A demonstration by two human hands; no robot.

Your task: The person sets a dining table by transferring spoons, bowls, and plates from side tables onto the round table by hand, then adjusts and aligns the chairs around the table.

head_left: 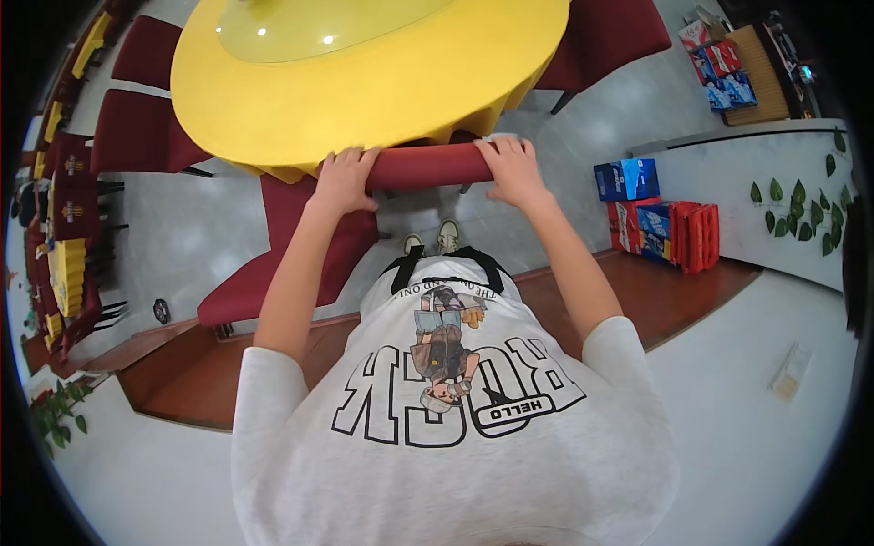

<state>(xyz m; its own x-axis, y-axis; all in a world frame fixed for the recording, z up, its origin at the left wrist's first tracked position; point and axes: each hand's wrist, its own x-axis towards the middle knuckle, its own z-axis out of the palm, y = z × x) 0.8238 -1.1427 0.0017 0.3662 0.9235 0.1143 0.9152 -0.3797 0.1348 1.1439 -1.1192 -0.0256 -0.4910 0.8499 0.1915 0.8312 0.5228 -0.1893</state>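
Observation:
Both of my hands grip the top of a dark red chair's backrest, seen from above. My left hand is closed over its left end, fingers on the far side and thumb on the near side. At the right end, my right hand is wrapped round the corner the same way. Just beyond the backrest is a round table with a yellow tablecloth, its hanging edge close to my fingertips. The chair's seat and most of its legs are hidden.
Another dark red chair stands close by my left arm. More red chairs flank the table, one at its right. Stacked blue and red boxes sit at right beside a white counter. Brown flooring lies around me.

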